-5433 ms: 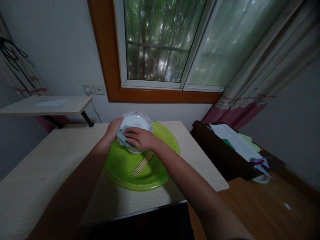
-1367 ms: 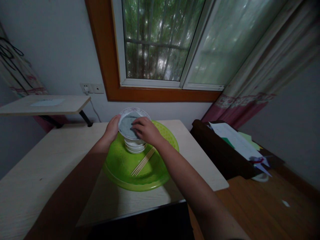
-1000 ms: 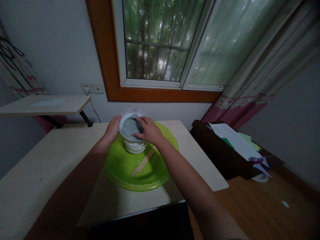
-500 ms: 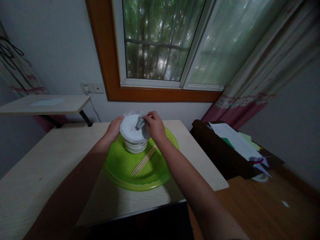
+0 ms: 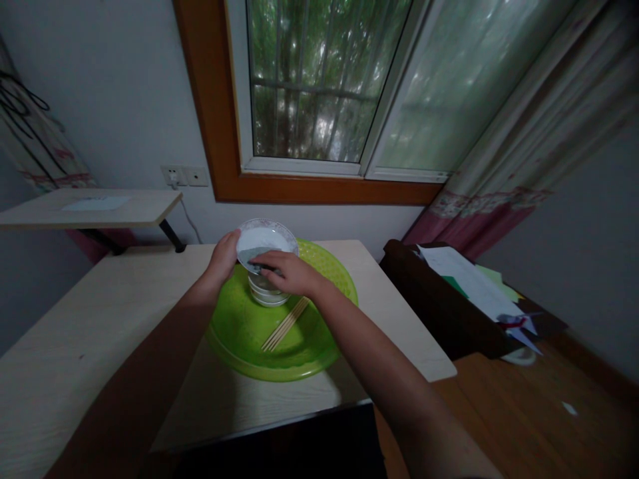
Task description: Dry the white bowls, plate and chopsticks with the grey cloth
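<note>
Plate (image 5: pixel 263 235): white, with a patterned rim, held tilted toward the wearer in the head view, at eleven o'clock over the green tray (image 5: pixel 279 375); whether it touches the bowls below, I cannot tell.
Left hand (image 5: pixel 223 256): clamped on the rim at nine o'clock, apparently steadying the plate while leaving its face open.
Right hand (image 5: pixel 285 271): fingers curled round the grey cloth (image 5: pixel 256 255), pressing it to the plate near six o'clock; the tilt likely makes that edge easy to reach.
Bowls (image 5: pixel 262 290): stacked under the plate, nested perhaps to save room.
Chopsticks (image 5: pixel 285 325): bundled side by side toward the tray's six o'clock, probably out of the hands' way.
Counter (image 5: pixel 94 319): pale wood, carrying the tray.
Change: half a second ago the cloth was bunched at three o'clock; bowls and chopsticks have stayed put.
</note>
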The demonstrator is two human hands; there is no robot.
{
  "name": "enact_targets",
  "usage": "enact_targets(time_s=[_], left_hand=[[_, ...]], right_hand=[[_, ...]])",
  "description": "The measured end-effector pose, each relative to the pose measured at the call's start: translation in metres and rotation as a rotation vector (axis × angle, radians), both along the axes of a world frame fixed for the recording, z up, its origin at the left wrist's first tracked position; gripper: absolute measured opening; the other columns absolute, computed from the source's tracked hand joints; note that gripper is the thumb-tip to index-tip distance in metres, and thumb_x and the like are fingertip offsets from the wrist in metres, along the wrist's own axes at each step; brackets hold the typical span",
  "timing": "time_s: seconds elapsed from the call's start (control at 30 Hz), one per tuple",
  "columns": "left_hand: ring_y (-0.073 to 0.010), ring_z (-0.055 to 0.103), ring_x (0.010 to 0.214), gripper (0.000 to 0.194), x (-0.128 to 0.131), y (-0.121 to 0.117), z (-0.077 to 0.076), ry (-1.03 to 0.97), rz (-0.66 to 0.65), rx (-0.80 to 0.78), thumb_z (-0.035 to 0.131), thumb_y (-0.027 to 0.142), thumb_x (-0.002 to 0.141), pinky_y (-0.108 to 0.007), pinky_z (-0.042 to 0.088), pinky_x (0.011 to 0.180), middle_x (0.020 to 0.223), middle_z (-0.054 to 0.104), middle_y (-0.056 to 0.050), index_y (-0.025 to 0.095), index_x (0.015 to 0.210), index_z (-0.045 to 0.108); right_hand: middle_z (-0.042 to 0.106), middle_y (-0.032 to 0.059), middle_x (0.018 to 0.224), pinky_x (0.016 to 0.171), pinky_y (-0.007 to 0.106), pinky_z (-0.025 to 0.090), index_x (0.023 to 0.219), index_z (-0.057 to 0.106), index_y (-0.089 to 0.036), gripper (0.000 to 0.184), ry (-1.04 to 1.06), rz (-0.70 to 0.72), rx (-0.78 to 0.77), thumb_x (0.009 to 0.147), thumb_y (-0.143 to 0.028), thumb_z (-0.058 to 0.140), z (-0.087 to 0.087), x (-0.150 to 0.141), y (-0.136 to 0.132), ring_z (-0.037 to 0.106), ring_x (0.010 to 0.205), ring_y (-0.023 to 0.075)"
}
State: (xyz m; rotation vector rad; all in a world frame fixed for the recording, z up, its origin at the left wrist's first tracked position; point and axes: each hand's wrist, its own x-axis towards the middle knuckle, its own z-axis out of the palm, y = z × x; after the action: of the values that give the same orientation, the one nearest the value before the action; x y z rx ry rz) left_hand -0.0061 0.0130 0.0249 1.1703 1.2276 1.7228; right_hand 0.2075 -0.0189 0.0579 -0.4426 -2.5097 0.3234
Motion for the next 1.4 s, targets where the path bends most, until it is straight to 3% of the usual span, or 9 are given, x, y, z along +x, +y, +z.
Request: enact_targets(time_s=[0.1,0.27,0.37,0.67,0.9,1.13,1.23,1.4], left_hand=[[-0.0239,0.063,0.088,0.053,0.001,-0.001,0.002,0.065,-0.013,0.018,0.062,0.063,0.078,-0.035,0.051,0.085,0.092,0.073,-0.009,0.013,0.091,0.07],[-0.0222,0.062,0.086,0.05,0.004,-0.002,0.004,0.135,-0.048,-0.007,0.058,0.06,0.08,-0.035,0.049,0.087,0.094,0.072,-0.009,0.012,0.092,0.069],[-0.0234,0.062,0.092,0.051,0.007,-0.004,0.006,0.152,-0.056,-0.016,0.058,0.059,0.08,-0.036,0.049,0.092,0.098,0.073,-0.01,0.012,0.094,0.07],[-0.026,0.063,0.106,0.044,0.017,-0.005,0.009,0.227,-0.095,0.02,0.057,0.058,0.079,-0.04,0.044,0.106,0.103,0.073,-0.011,0.016,0.088,0.066],[-0.025,0.064,0.105,0.043,0.021,-0.008,0.008,0.11,-0.192,0.038,0.061,0.054,0.08,-0.041,0.047,0.103,0.105,0.073,-0.011,0.015,0.097,0.068],[-0.0227,0.065,0.093,0.046,0.017,-0.006,0.003,0.046,-0.136,0.063,0.06,0.057,0.083,-0.037,0.051,0.091,0.1,0.073,-0.01,0.014,0.098,0.068],[-0.0216,0.064,0.09,0.045,0.014,-0.009,0.006,0.075,-0.047,0.068,0.057,0.057,0.085,-0.034,0.051,0.087,0.097,0.072,-0.008,0.015,0.095,0.068],[-0.0218,0.063,0.093,0.041,0.01,-0.016,0.015,0.134,0.135,0.069,0.054,0.054,0.087,-0.033,0.05,0.088,0.097,0.071,-0.008,0.015,0.091,0.066]], right_hand=[[0.068,0.0117,0.131,0.11,0.041,0.046,0.131,0.064,-0.015,0.038,0.048,0.04,-0.036,0.096,-0.014,0.05,-0.005,-0.006,0.002,0.061,0.123,0.0212],[0.06,0.0136,0.135,0.111,0.041,0.045,0.123,0.069,-0.016,0.041,0.062,0.065,0.033,0.089,-0.002,0.05,-0.017,-0.014,0.009,0.055,0.127,0.0212],[0.061,0.0124,0.131,0.107,0.039,0.047,0.118,0.073,-0.018,0.035,0.035,0.034,0.081,0.092,-0.005,0.053,-0.018,-0.014,0.012,0.056,0.123,0.0213],[0.064,0.0073,0.134,0.108,0.041,0.043,0.131,0.068,-0.027,0.034,-0.109,-0.164,0.333,0.1,-0.019,0.056,-0.007,-0.01,0.011,0.053,0.125,0.0239],[0.056,0.0117,0.147,0.119,0.039,0.037,0.14,0.059,-0.018,0.039,-0.121,-0.407,0.352,0.103,-0.019,0.047,-0.003,-0.012,0.013,0.046,0.14,0.0236],[0.048,0.0196,0.154,0.121,0.044,0.033,0.147,0.049,-0.004,0.049,-0.123,-0.685,0.324,0.101,-0.019,0.042,0.006,-0.007,0.004,0.037,0.146,0.0303],[0.058,0.0208,0.142,0.114,0.041,0.039,0.135,0.061,-0.003,0.044,-0.166,-0.763,0.282,0.101,-0.023,0.042,0.01,-0.005,0.001,0.048,0.136,0.0305],[0.073,0.0165,0.103,0.089,0.036,0.049,0.101,0.076,-0.01,0.04,-0.294,-0.784,0.238,0.101,-0.027,0.04,0.014,-0.004,-0.005,0.065,0.1,0.0277]])
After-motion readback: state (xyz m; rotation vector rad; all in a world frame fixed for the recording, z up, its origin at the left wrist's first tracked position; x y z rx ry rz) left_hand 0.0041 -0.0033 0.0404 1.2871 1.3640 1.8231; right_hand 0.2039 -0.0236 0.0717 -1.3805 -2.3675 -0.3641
